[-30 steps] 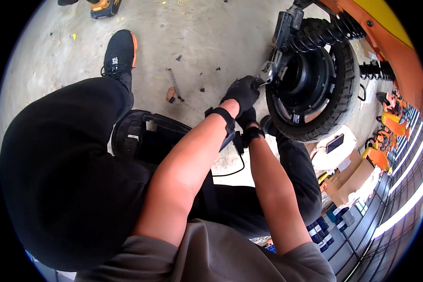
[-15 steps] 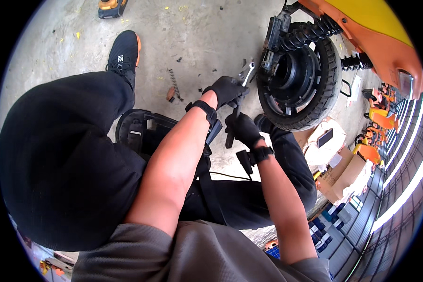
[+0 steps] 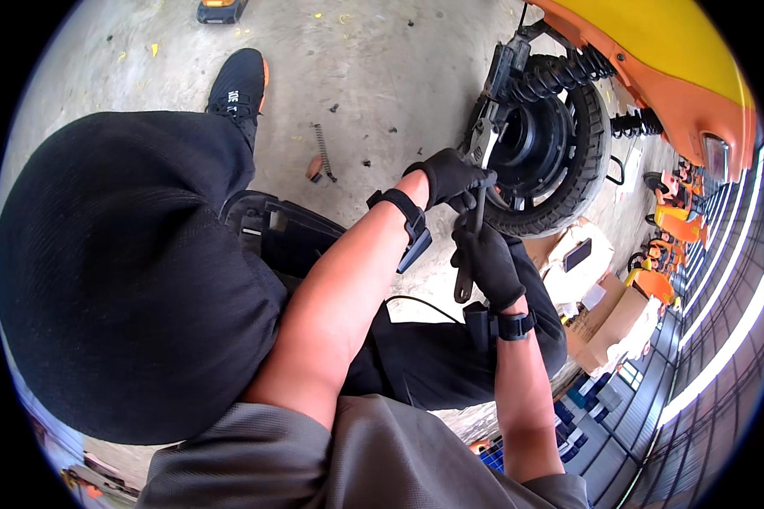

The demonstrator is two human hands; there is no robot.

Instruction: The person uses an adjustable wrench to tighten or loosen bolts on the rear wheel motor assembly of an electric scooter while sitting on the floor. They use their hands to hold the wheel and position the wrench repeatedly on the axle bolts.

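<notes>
My left hand (image 3: 456,178), in a black glove, is closed on a silver wrench (image 3: 482,146) held up at the fork end beside the hub. My right hand (image 3: 491,263), also gloved, grips a long dark bar-shaped tool (image 3: 479,208) that runs up to my left hand; its upper end is partly hidden by those fingers. The black wheel (image 3: 596,144) hangs on the fork, with coil-spring shock absorbers (image 3: 560,75) under the orange and yellow scooter body (image 3: 679,51). Where the wrench head meets the axle is too small to make out.
On the concrete floor lie a loose spring (image 3: 325,151) and small fasteners. A black plastic housing (image 3: 272,220) sits between my legs. At the right are cardboard (image 3: 620,322), a phone (image 3: 577,254) and a row of orange scooters (image 3: 679,225). A battery-tool (image 3: 221,12) stands at the top.
The wrench in my left hand dipped away from the hub half a second ago and is back up at it. My right hand with the dark tool has moved rightward and lower.
</notes>
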